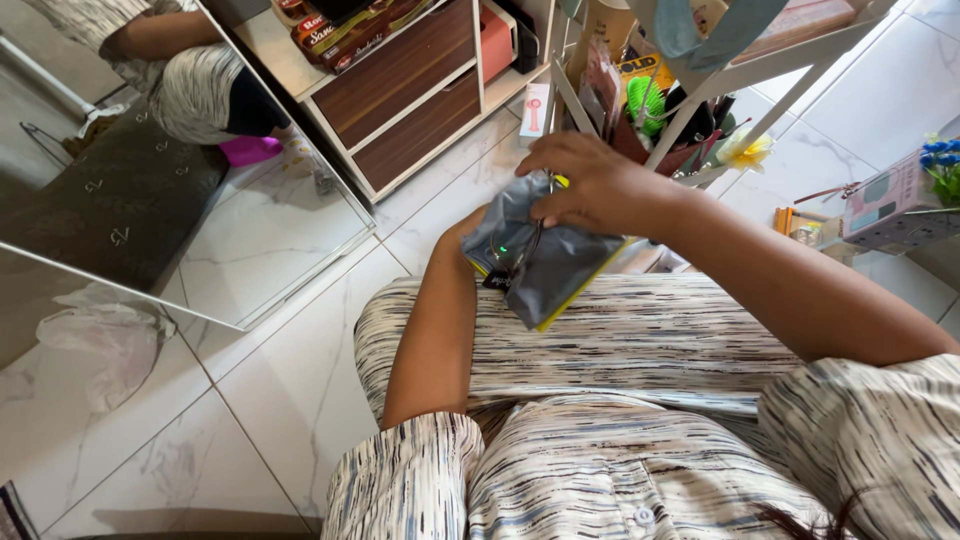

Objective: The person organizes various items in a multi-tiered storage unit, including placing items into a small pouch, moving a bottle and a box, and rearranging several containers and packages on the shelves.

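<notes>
A grey foil pouch (545, 265) with a yellow edge is held above my lap. My left hand (472, 232) is under and behind it, mostly hidden by the pouch, with only the wrist showing. My right hand (590, 180) grips the pouch's top edge from above, fingers curled over it. A small green light and a dark cord or strap show on the pouch's face. I am seated on the floor in a striped dress.
A leaning mirror (200, 200) stands at the left and reflects a seated person. A wooden drawer unit (410, 90) is ahead. A white rack (700, 90) with clutter stands at the right, beside a small pink box (885, 205). White marble floor tiles (280, 380) lie around.
</notes>
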